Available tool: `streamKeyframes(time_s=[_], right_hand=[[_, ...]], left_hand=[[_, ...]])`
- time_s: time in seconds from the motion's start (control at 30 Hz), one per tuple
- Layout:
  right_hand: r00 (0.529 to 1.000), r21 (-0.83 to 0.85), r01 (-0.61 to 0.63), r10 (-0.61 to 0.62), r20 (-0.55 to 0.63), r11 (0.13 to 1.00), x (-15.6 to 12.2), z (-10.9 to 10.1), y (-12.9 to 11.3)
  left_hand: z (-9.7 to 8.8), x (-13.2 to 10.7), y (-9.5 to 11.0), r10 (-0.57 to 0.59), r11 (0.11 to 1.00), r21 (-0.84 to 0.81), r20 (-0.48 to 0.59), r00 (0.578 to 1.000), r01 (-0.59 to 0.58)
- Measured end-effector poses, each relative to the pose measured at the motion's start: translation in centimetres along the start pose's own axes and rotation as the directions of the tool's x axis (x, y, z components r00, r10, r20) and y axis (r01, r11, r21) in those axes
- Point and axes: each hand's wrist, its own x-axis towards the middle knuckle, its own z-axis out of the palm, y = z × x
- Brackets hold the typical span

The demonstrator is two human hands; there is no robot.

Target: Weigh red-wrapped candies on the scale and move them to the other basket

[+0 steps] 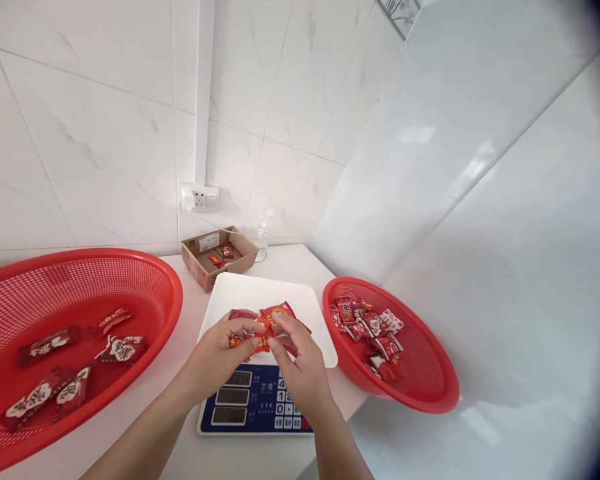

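Observation:
Over the white pan of a digital scale [233, 292], my left hand [217, 353] and my right hand [299, 363] come together around several red wrapped snack packets [260, 341]. The left fingers and thumb are closed on a packet from one side. From the other side, my right thumb and fingers pinch at the same small group. One packet with a yellow print [281, 309] shows beyond the right fingertips. My fingers partly hide the packets, and my right hand covers part of the keypad.
Left of the scale is a large red basket [173, 293] with several dark red packets. A smaller red basket [430, 393] holding many packets is at the right table edge. Behind stand a cardboard box [196, 267] with a few packets, a clear bottle [263, 235] and a wall socket [200, 199].

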Motion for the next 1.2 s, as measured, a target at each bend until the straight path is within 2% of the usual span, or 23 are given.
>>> streamKeyframes(time_s=[0.1,0.17,0.27,0.37,0.5,0.6,0.7,0.77,0.9,1.03,1.1,1.2], right_hand=[[0.999,-0.063,0.004,-0.007,-0.048,0.998,-0.1,-0.1,0.2],[0.997,-0.087,-0.022,0.015,-0.077,0.996,-0.1,-0.3,0.4],[0.994,-0.117,-0.048,0.036,-0.1,0.992,-0.3,-0.8,0.6],[1.0,-0.189,0.018,-0.018,0.003,0.982,-0.5,-0.6,0.7],[0.971,-0.272,0.155,-0.096,0.22,0.95,-0.5,1.1,0.6],[0.959,-0.282,0.156,-0.076,0.274,0.947,-0.2,2.5,0.6],[0.966,-0.331,0.118,-0.03,0.257,0.936,0.5,3.1,0.8],[0.977,-0.365,0.063,0.017,0.213,0.929,0.9,2.6,1.3],[0.989,-0.407,-0.084,0.126,0.08,0.91,1.0,0.3,3.0],[0.973,-0.415,-0.223,0.229,-0.036,0.882,0.4,-1.6,4.1],[0.962,-0.412,-0.25,0.273,-0.003,0.876,0.1,-1.6,4.0],[0.939,-0.439,-0.239,0.321,0.123,0.866,-0.1,-0.9,3.1]], left_hand=[[-0.7,0.2,-0.2,0.002,0.998,-0.065,-0.132,0.991,-0.01],[-1.7,0.4,-0.1,-0.024,0.979,-0.204,-0.239,0.971,-0.026],[-3.0,0.5,0.5,-0.043,0.899,-0.426,-0.319,0.947,-0.102],[-3.6,0.3,1.3,-0.043,0.848,-0.506,-0.366,0.93,-0.16],[-3.4,0.0,1.5,-0.063,0.846,-0.519,-0.323,0.944,-0.121],[-3.2,-0.1,1.1,-0.073,0.853,-0.515,-0.282,0.957,-0.087],[-3.1,-0.2,0.9,-0.068,0.858,-0.507,-0.265,0.962,-0.079],[-3.1,-0.1,0.9,-0.064,0.862,-0.501,-0.26,0.964,-0.078],[-3.2,-0.1,0.9,-0.074,0.857,-0.512,-0.242,0.967,-0.062],[-3.2,-0.1,0.8,-0.078,0.852,-0.52,-0.236,0.969,-0.059],[-3.1,-0.1,0.8,-0.075,0.851,-0.521,-0.236,0.969,-0.061],[-3.1,-0.2,0.9,-0.061,0.854,-0.516,-0.231,0.971,-0.069]])
